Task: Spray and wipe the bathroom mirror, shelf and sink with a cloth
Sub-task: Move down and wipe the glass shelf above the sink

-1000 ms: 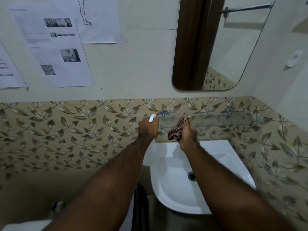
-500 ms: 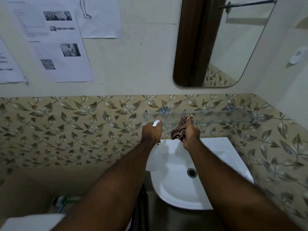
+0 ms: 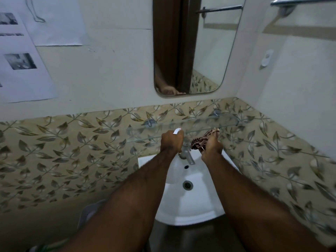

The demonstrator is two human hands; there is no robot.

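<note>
My left hand is closed around a spray bottle, of which only the white nozzle shows above the fist, level with the front edge of the glass shelf. My right hand grips a bunched brown patterned cloth just below the shelf, right of the nozzle. Between the two hands stands the metal faucet, over the white sink. The mirror hangs on the wall above the shelf. The bottle's body is hidden by my hand and forearm.
Printed papers are stuck on the wall at the left. A metal towel rail and a white wall hook are on the right wall. Leaf-patterned tiles run behind the sink, and the drain sits mid-basin.
The view has swung so that the sink now sits under both forearms. The faucet has come into sight between my hands. Both hands stay at the shelf's front edge, still holding bottle and cloth.
</note>
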